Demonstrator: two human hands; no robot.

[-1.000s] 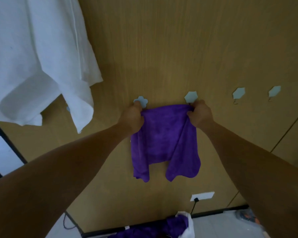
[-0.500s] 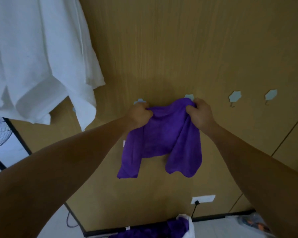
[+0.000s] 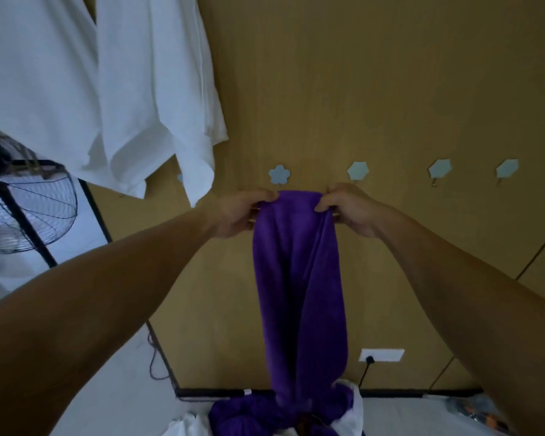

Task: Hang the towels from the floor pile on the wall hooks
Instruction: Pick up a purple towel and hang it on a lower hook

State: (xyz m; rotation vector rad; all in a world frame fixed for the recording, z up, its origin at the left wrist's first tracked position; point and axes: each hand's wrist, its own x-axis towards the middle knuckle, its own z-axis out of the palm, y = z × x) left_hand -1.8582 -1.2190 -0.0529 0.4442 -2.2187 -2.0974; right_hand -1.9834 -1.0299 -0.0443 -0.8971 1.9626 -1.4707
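A purple towel (image 3: 299,287) hangs long and narrow in front of the wooden wall, reaching down to the floor pile (image 3: 277,416) of purple and white cloth. My left hand (image 3: 239,215) grips its top left edge and my right hand (image 3: 350,209) grips its top right edge. Both hands are just below two pale blue flower-shaped wall hooks, one hook (image 3: 279,175) above the left hand and another hook (image 3: 357,171) above the right. Both hooks are bare.
Two more bare hooks (image 3: 440,169) (image 3: 506,169) follow to the right. White garments (image 3: 107,89) hang at the upper left. A standing fan (image 3: 29,212) is at the left. A wall socket (image 3: 381,354) with a plugged cable sits low on the wall.
The towel has dropped from a bunched spread into a long narrow drape. Both hands have come a little lower, below the hooks, which are now uncovered. The view has tilted down.
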